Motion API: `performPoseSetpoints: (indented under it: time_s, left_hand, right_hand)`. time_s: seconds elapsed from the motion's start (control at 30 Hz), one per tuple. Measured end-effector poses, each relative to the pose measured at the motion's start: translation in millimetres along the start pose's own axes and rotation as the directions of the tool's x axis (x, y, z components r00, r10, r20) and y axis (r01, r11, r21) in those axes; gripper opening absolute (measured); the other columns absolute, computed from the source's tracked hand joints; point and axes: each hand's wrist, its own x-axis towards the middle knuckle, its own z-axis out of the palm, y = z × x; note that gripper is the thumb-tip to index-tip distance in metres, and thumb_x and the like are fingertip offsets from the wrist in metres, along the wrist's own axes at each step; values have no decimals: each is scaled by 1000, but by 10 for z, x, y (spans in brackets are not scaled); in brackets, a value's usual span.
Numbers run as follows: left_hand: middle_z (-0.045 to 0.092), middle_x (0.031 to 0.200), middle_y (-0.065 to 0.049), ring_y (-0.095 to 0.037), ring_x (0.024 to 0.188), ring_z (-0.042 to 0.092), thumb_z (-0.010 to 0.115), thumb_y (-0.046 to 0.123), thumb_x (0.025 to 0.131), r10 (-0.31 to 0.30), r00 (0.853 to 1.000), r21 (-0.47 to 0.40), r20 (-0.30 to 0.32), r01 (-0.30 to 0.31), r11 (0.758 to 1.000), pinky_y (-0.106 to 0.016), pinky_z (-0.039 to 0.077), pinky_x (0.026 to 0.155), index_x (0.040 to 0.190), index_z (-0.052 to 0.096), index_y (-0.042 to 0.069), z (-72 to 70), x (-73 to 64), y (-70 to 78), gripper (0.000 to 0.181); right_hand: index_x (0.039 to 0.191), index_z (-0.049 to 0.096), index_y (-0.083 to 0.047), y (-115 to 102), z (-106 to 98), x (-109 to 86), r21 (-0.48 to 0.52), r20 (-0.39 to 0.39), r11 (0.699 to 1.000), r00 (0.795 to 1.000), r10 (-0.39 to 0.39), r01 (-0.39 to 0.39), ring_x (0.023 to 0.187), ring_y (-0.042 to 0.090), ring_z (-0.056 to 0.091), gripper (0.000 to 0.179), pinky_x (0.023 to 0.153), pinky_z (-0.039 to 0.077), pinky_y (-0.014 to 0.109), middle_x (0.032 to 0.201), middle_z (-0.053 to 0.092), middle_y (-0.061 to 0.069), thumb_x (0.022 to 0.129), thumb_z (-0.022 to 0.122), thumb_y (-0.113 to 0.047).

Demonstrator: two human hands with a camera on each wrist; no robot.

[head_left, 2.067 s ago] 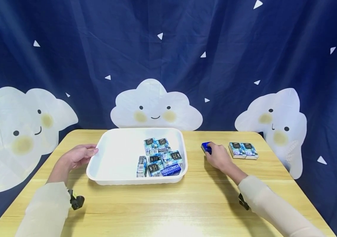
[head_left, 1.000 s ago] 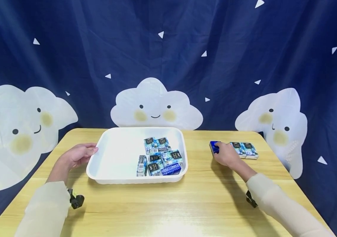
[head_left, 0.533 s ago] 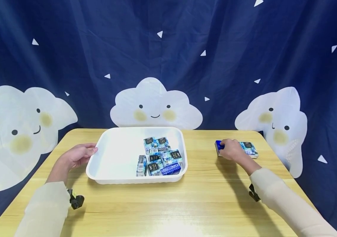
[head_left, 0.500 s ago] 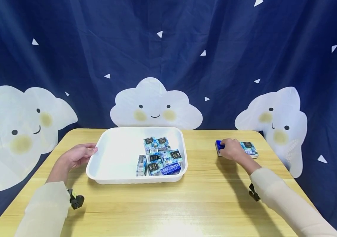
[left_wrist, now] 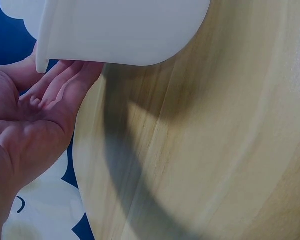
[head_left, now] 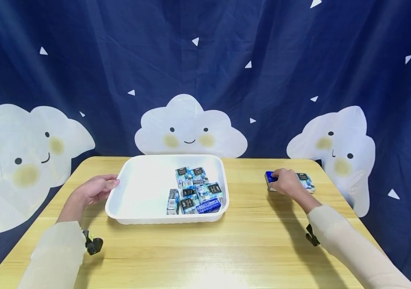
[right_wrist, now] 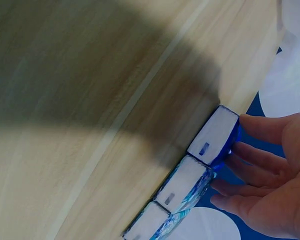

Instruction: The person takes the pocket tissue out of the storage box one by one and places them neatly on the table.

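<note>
My left hand [head_left: 98,189] holds the left end of a white plastic tray [head_left: 144,220], thumb at the rim and fingers underneath, as the left wrist view shows. Inside the tray's right half lie several small tissue packs [head_left: 209,192], most with blue floral print and black labels. At the right of the table my right hand [head_left: 286,182] has its thumb and fingers on a dark blue tissue pack [right_wrist: 214,135]. That pack sits at the end of a row, against a floral tissue pack [right_wrist: 184,182], with another floral tissue pack [head_left: 306,182] beyond it, partly covered by the hand.
The wooden table [head_left: 205,249] has its back edge just behind the tray. A dark blue curtain [head_left: 205,52] with white cloud faces hangs behind it. Bare wood lies between the tray and the row of packs.
My right hand has slid the dark blue pack rightward along the table until it meets the two floral packs. The left hand and the tray stay where they were.
</note>
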Motion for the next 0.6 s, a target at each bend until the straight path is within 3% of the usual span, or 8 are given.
performPoseSetpoints:
  time_s: [0.6]
  left_hand:
    - [71,92,13,-1,85,69,51,20,107,0,1000,-6,4,0,1000,-21,60,80,157,13,-11,-14,5,-13,70]
  right_hand:
    - [121,71,6,24,17,-3,9,-24,1000,999,-21,21,108,52,62,42,86,55,55,118,69,29,85,71,-16]
